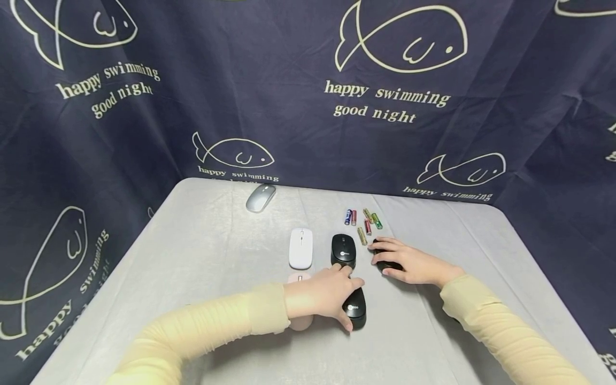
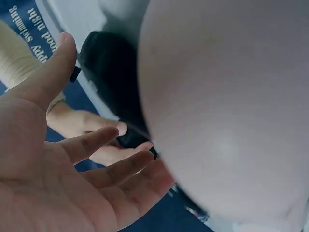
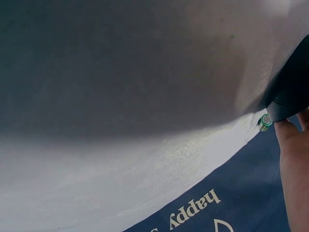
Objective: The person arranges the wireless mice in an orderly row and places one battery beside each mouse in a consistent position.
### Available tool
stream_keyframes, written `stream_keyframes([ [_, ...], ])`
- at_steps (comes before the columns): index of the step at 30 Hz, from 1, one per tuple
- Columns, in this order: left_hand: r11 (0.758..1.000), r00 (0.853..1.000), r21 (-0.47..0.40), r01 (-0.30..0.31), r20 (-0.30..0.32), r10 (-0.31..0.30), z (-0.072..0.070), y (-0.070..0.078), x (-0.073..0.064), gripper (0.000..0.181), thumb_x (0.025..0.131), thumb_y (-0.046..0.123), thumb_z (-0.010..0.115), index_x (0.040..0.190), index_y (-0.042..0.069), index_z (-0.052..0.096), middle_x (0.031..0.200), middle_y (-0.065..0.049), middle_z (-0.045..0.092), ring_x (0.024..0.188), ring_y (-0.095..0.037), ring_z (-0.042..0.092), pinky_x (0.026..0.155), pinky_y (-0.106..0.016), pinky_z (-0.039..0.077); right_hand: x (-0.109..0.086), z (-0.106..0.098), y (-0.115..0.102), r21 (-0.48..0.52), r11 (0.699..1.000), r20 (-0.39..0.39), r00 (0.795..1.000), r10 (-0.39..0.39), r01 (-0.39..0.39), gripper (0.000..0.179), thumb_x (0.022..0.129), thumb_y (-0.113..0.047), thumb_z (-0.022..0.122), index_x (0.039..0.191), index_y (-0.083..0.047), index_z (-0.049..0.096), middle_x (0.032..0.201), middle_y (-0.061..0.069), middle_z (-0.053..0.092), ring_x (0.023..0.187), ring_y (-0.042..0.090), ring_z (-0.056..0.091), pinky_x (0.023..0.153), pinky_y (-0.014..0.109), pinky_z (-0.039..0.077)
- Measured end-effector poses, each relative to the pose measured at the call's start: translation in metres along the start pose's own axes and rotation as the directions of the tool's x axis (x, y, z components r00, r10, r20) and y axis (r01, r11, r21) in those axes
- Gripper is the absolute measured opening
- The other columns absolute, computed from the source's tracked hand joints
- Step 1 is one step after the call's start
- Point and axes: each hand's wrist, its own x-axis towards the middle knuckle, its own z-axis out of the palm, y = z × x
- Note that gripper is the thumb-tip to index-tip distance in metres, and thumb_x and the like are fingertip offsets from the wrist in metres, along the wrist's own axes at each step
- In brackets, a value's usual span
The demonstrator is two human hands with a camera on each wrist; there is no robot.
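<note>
bench bears right black mouse, gripped by right hand; near black mouse under spread-fingered left hand; pink mouse, part-hidden by left wrist; white mouse, batteries beyond.

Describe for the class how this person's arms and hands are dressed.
The left sleeve and right sleeve are long, pale yellow and wrinkled, with plain, unmarked cuffs at the wrists. The left hand and right hand are bare; no gloves or rings show.

Bright head view, dimmer wrist views, soft-edged shadows
</note>
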Motion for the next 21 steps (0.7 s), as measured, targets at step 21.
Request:
stream_keyframes([
  [21, 0.997, 0.994, -0.076, 0.034, -0.100, -0.042, -0.038, -0.045, -0.005, 0.089, 0.066, 0.057, 0.077, 0.140, 0.020, 0.044, 0.140, -0.009, 0.044, 0.121, -0.025, 0.048, 0.096, -0.038, 0.047, -0.001, 0.000, 0.001, 0.003, 1.000, 0.013, 1.000, 0.015, -0.015, 0.026, 0.081, -0.013, 0.069, 0.107, -0.017, 0.065, 0.131, 0.013, 0.055, 0.124, 0.042, 0.043, 0.107, 0.041, 0.029],
])
